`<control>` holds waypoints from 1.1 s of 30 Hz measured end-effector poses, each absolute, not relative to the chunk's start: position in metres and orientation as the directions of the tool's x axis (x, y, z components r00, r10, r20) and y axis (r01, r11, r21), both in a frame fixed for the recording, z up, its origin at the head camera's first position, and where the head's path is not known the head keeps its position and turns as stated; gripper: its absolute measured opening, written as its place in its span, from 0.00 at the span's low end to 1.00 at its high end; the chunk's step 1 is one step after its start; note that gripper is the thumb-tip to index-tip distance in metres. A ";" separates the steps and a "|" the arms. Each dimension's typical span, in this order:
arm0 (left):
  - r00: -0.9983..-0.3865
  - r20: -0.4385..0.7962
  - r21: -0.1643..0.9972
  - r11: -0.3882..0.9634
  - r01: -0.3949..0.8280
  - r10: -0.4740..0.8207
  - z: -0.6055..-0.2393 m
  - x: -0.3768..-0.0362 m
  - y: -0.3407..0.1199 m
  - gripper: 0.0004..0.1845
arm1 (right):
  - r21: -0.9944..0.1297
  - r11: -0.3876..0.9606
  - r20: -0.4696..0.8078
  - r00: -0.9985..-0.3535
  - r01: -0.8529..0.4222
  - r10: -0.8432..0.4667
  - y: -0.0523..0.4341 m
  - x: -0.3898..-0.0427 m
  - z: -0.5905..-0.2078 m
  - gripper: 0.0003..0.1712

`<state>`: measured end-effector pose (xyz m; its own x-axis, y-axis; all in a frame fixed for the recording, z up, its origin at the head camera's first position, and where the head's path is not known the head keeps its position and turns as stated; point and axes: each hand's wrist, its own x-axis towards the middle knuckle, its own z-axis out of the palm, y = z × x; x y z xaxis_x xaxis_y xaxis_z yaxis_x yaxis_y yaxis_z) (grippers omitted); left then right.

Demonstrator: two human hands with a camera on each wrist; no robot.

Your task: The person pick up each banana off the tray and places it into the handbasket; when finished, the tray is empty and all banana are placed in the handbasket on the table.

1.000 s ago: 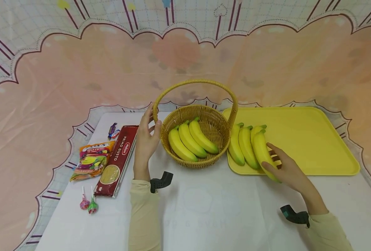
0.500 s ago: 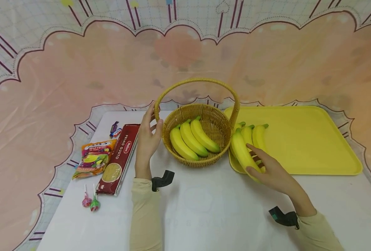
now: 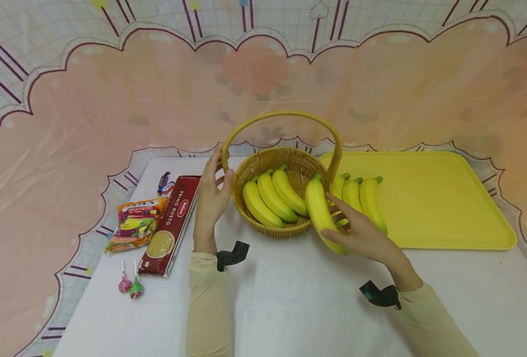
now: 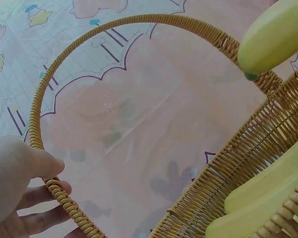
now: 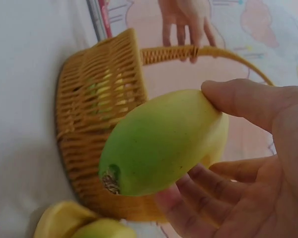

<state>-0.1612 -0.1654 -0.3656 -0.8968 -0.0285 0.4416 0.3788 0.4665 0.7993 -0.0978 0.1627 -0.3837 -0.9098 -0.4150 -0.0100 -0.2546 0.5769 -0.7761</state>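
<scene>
My right hand (image 3: pixel 363 235) pinches a yellow banana (image 3: pixel 319 210) between thumb and fingers, above the right front edge of the wicker basket (image 3: pixel 301 229). In the right wrist view the green tip of this banana (image 5: pixel 159 144) faces the camera. My left hand (image 3: pixel 211 196) holds the left side of the basket's tall handle (image 3: pixel 285 113), its thumb (image 4: pixel 44 163) on one side and fingers on the other. Three bananas (image 3: pixel 265 203) lie side by side inside the basket. Three more bananas (image 3: pixel 372 203) are on the left end of the yellow tray (image 3: pixel 446 198), partly hidden by my right hand.
Left of the basket lie a dark red pasta pack (image 3: pixel 169 228) and an orange candy bag (image 3: pixel 136 223). Small wrapped sweets (image 3: pixel 163 182) are behind them, and two lollipops (image 3: pixel 131 285) sit in front. A patterned cloth (image 3: pixel 263 89) hangs behind the white table (image 3: pixel 285 297).
My right hand has carried the banana leftward from the tray to the basket's right edge. My left hand stays at the handle.
</scene>
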 end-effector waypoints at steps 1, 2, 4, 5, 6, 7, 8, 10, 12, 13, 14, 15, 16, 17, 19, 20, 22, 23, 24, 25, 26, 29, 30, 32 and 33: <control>-0.896 0.443 0.798 0.467 0.380 -0.028 -0.365 -0.161 -0.165 0.30 | -0.778 0.576 -0.014 -0.908 -0.253 -0.418 0.159 -0.100 -0.381 0.49; -0.895 0.445 0.798 0.465 0.383 -0.028 -0.365 -0.162 -0.165 0.30 | -0.775 0.579 -0.018 -0.907 -0.253 -0.420 0.156 -0.103 -0.379 0.49; -0.894 0.447 0.798 0.465 0.384 -0.029 -0.365 -0.162 -0.165 0.30 | -0.774 0.582 -0.029 -0.906 -0.248 -0.423 0.148 -0.110 -0.374 0.49; -0.894 0.446 0.797 0.468 0.382 -0.030 -0.365 -0.162 -0.165 0.30 | -0.776 0.582 -0.036 -0.905 -0.242 -0.424 0.145 -0.114 -0.372 0.50; -0.895 0.445 0.797 0.469 0.380 -0.030 -0.365 -0.162 -0.165 0.30 | -0.778 0.581 -0.041 -0.903 -0.240 -0.427 0.141 -0.118 -0.370 0.50; -0.896 0.443 0.798 0.470 0.378 -0.030 -0.364 -0.162 -0.165 0.30 | -0.781 0.580 -0.050 -0.901 -0.233 -0.430 0.137 -0.122 -0.368 0.50; -0.897 0.441 0.798 0.471 0.376 -0.031 -0.364 -0.161 -0.165 0.30 | -0.782 0.581 -0.061 -0.900 -0.226 -0.432 0.133 -0.126 -0.367 0.51; -0.899 0.436 0.798 0.476 0.371 -0.031 -0.363 -0.161 -0.164 0.30 | -0.790 0.575 -0.082 -0.893 -0.211 -0.442 0.126 -0.134 -0.364 0.52; -0.899 0.436 0.798 0.476 0.370 -0.031 -0.362 -0.160 -0.164 0.31 | -0.794 0.569 -0.092 -0.884 -0.213 -0.459 0.118 -0.143 -0.361 0.52; -0.900 0.436 0.797 0.478 0.370 -0.031 -0.362 -0.160 -0.164 0.31 | -0.795 0.568 -0.098 -0.880 -0.212 -0.466 0.114 -0.147 -0.359 0.52; -0.900 0.435 0.797 0.478 0.370 -0.029 -0.362 -0.161 -0.164 0.31 | -0.788 0.575 -0.100 -0.876 -0.220 -0.472 0.111 -0.151 -0.358 0.51; -0.900 0.435 0.797 0.478 0.370 -0.029 -0.362 -0.161 -0.164 0.31 | -0.783 0.580 -0.105 -0.872 -0.224 -0.478 0.107 -0.156 -0.356 0.51; -0.899 0.436 0.796 0.478 0.370 -0.029 -0.362 -0.161 -0.164 0.30 | -0.776 0.587 -0.108 -0.868 -0.231 -0.484 0.104 -0.160 -0.353 0.50; -0.899 0.436 0.796 0.478 0.371 -0.029 -0.362 -0.161 -0.164 0.30 | -0.767 0.596 -0.114 -0.863 -0.238 -0.491 0.100 -0.164 -0.351 0.49; -0.899 0.437 0.798 0.476 0.371 -0.031 -0.362 -0.161 -0.163 0.30 | -0.751 0.616 -0.138 -0.855 -0.239 -0.500 0.093 -0.173 -0.347 0.48; -0.899 0.437 0.798 0.475 0.371 -0.032 -0.362 -0.161 -0.164 0.30 | -0.741 0.627 -0.152 -0.849 -0.240 -0.505 0.089 -0.176 -0.345 0.47; -0.898 0.438 0.798 0.475 0.371 -0.033 -0.362 -0.161 -0.164 0.31 | -0.731 0.641 -0.189 -0.833 -0.234 -0.520 0.082 -0.184 -0.342 0.45; -0.898 0.438 0.798 0.473 0.372 -0.033 -0.362 -0.161 -0.164 0.31 | -0.724 0.651 -0.213 -0.824 -0.228 -0.525 0.079 -0.187 -0.341 0.44; -0.899 0.436 0.799 0.474 0.370 -0.033 -0.362 -0.161 -0.164 0.31 | -0.717 0.662 -0.239 -0.814 -0.219 -0.529 0.076 -0.190 -0.341 0.43; -0.900 0.435 0.799 0.474 0.370 -0.031 -0.362 -0.161 -0.164 0.31 | -0.706 0.674 -0.264 -0.802 -0.218 -0.536 0.073 -0.193 -0.342 0.42; -0.901 0.432 0.799 0.475 0.368 -0.029 -0.362 -0.161 -0.164 0.31 | -0.691 0.688 -0.286 -0.790 -0.222 -0.542 0.069 -0.196 -0.342 0.41; -0.905 0.424 0.801 0.478 0.362 -0.026 -0.362 -0.161 -0.164 0.31 | -0.651 0.722 -0.343 -0.758 -0.235 -0.555 0.059 -0.202 -0.345 0.40; -0.906 0.422 0.800 0.481 0.359 -0.025 -0.362 -0.161 -0.165 0.31 | -0.637 0.732 -0.356 -0.749 -0.244 -0.559 0.056 -0.204 -0.345 0.39; -0.906 0.423 0.798 0.483 0.361 -0.021 -0.363 -0.161 -0.165 0.31 | -0.614 0.749 -0.387 -0.732 -0.249 -0.560 0.049 -0.207 -0.347 0.39; -0.905 0.425 0.797 0.483 0.363 -0.020 -0.363 -0.161 -0.165 0.31 | -0.607 0.756 -0.405 -0.723 -0.246 -0.560 0.046 -0.209 -0.348 0.39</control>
<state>-0.1612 -0.1650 -0.3626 -0.9050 -0.0201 0.4249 0.3632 0.4832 0.7966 -0.2086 0.0458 -0.3478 -0.7230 -0.5600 -0.4046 -0.2457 0.7558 -0.6069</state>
